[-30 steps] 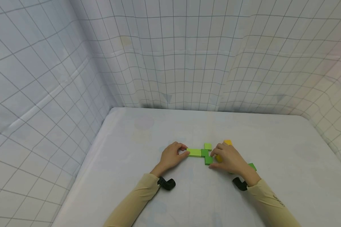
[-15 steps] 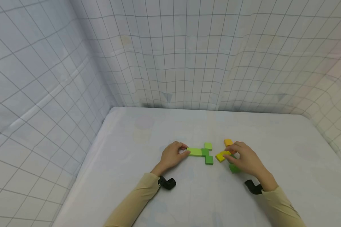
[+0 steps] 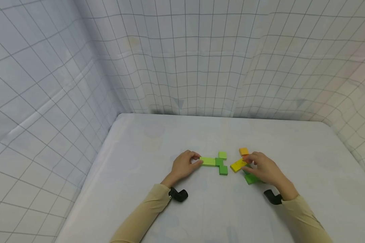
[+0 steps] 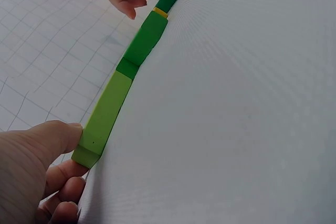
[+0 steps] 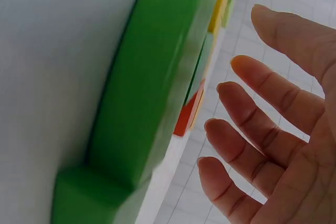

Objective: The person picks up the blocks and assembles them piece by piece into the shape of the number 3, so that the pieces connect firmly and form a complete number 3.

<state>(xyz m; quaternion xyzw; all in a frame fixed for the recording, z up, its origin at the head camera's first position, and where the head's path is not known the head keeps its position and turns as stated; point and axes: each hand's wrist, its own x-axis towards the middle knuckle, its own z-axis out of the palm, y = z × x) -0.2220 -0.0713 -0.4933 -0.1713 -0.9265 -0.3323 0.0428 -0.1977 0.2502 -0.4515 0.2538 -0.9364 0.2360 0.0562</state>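
Note:
On the white table my left hand (image 3: 182, 169) pinches the left end of a long light-green block (image 3: 208, 161). In the left wrist view thumb and index finger press on that end of the light-green block (image 4: 106, 109). Against its right end lies a stepped darker green piece (image 3: 223, 170), and a small light-green square (image 3: 222, 155) sits just above. My right hand (image 3: 265, 169) hovers over loose blocks; in the right wrist view its fingers (image 5: 257, 140) are spread, holding nothing. Beneath or beside it lie a yellow block (image 3: 237, 165) and a green block (image 3: 251, 179), partly covered.
An orange block (image 3: 243, 151) lies beyond the yellow one. A red block (image 5: 187, 115) shows behind the green in the right wrist view. White grid-lined curtains (image 3: 182, 67) stand behind the table (image 3: 158, 135) and at both sides.
My right hand has drawn back to the right from the stepped green piece to above the loose blocks, uncovering the yellow block. The left hand keeps its hold on the light-green block.

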